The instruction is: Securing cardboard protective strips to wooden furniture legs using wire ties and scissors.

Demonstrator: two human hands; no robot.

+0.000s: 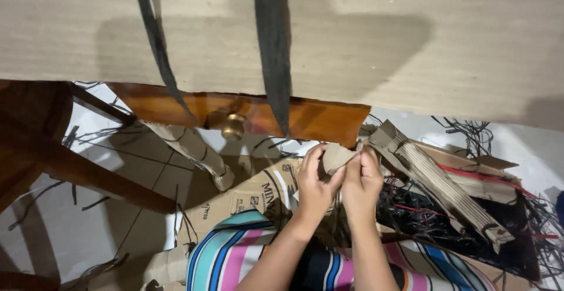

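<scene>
Right now both hands meet just below the brass knob (233, 126) of the wooden drawer front (317, 120). The left hand (314, 185) and the right hand (361, 182) each have their grip pressed together on the same small scrap of cardboard (336, 157), thumbs and fingertips pinching it from opposite edges. That scrap sits between the two hands, a little to the right of the knob and just under the drawer's lower edge.

Right of the knob, a long strip of corrugated cardboard (446, 188) slants down over a heap of dark cords (423, 214) with some red strands in it. Below the knob lies a flattened printed box (252, 194), and left of it another bent cardboard piece (197, 150). Two dark straps (273, 50) hang down across the pale counter (440, 38) above the knob.

As I judge it, the scrap could tear unevenly or slip out, since both grips hold only its edges. If dropped it would be easy to lose among the cords and loose cardboard. The stiff paper edge could also nick a fingertip.
</scene>
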